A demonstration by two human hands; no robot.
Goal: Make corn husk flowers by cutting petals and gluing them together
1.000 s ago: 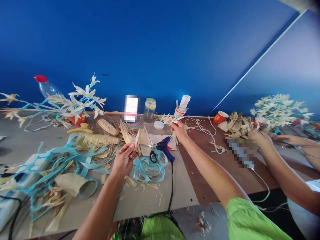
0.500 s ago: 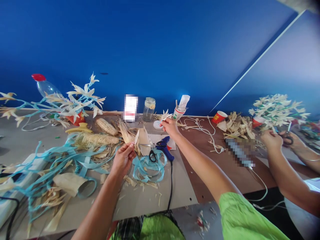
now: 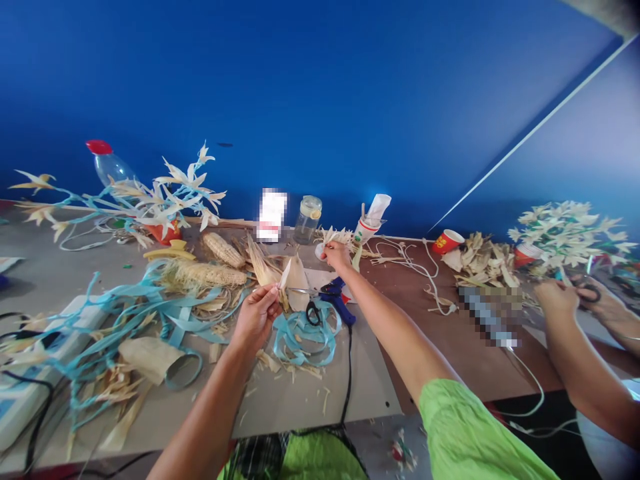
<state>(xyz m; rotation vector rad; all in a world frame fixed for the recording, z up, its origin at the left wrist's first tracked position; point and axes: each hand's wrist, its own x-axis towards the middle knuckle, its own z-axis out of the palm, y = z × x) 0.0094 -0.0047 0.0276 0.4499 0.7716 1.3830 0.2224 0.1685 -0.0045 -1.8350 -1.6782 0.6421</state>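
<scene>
My left hand [image 3: 257, 317] is closed in a pinch on a pale husk petal [image 3: 286, 273] that sticks up from its fingertips, above the coiled blue ribbon [image 3: 303, 335]. My right hand [image 3: 336, 254] reaches far across the table, fingers closed among a small heap of cut husk flowers [image 3: 339, 235] beside a white round lid. What it holds, if anything, is hidden. A blue glue gun [image 3: 337, 298] and black-handled scissors [image 3: 313, 311] lie between my hands.
Corn cobs [image 3: 223, 249], husks and blue strips litter the left. A jar [image 3: 307, 219], a paper cup with tools [image 3: 367, 228] and a red cup [image 3: 447, 241] stand at the back. Another person's hands [image 3: 557, 298] work with scissors at the right near a husk-flower bouquet [image 3: 567, 230].
My right hand has moved left and farther back, from beside the paper cup to the husk flowers by the white lid. My left hand has stayed put. The view shifted slightly.
</scene>
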